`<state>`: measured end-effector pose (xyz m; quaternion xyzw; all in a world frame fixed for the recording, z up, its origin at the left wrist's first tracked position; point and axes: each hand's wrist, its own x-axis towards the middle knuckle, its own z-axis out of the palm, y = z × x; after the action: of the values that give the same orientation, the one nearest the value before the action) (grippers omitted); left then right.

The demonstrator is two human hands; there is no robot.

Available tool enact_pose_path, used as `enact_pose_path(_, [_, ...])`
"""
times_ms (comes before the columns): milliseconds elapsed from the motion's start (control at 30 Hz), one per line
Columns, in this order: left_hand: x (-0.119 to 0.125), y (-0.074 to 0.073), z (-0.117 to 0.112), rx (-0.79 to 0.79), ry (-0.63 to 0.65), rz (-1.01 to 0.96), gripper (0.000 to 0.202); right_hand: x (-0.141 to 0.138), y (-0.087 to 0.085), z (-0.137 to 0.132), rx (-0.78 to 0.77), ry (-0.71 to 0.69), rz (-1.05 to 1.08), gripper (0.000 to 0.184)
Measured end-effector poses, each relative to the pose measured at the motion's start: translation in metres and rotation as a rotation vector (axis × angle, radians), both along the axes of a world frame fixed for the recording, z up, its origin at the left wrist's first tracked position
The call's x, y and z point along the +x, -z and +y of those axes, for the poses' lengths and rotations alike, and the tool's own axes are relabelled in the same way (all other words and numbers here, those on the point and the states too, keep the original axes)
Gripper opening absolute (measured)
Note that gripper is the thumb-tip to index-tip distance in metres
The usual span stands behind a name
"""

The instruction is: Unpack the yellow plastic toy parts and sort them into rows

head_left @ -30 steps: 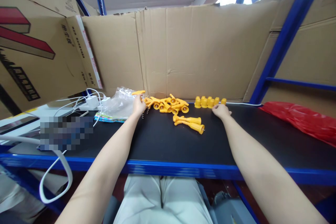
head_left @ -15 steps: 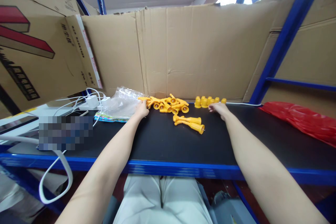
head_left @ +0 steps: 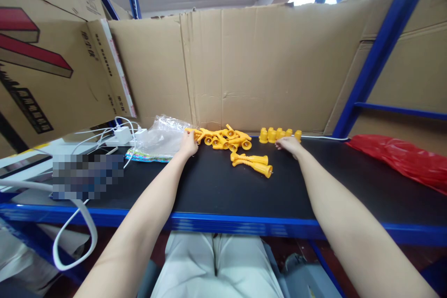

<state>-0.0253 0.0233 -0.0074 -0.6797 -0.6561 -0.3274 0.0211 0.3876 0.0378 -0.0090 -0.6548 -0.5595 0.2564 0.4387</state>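
My left hand (head_left: 189, 143) is closed at the left end of a pile, its fingers around the tip of a yellow plastic handle (head_left: 192, 130). The pile of yellow handles (head_left: 223, 138) has flared, hollow ends, some with a metal pin inside. Nearer to me, two more flared yellow handles (head_left: 256, 166) lie side by side. My right hand (head_left: 289, 145) rests just in front of a group of upright yellow plastic caps (head_left: 271, 135). Its fingers are curled together and partly hide the caps; whatever they pinch, if anything, is hidden.
A clear plastic bag (head_left: 164, 136) lies left of the pile, by white chargers and cables (head_left: 122, 135). A red plastic bag (head_left: 394, 156) is at the right. Cardboard (head_left: 265, 65) stands behind the black tabletop (head_left: 223, 195), which has a blue front edge.
My right hand has shifted slightly left and toward me, its fingers curling in more. My left hand stays nearly in place, and the handles and caps lie as before.
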Motion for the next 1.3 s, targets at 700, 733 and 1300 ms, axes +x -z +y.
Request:
enact_pose_path(700, [0.004, 0.005, 0.005, -0.009, 0.161, 0.007, 0.048, -0.052, -0.026, -0.020, 0.138, 0.012, -0.812, 0.019])
enact_pose_path(733, [0.005, 0.005, 0.004, 0.006, 0.181, 0.023, 0.048, -0.052, -0.025, -0.020, 0.135, 0.009, -0.814, 0.019])
enact_pose_path(1300, [0.015, 0.001, -0.006, -0.017, 0.269, 0.112, 0.052, -0.055, -0.026, -0.025, 0.157, -0.009, -0.801, 0.017])
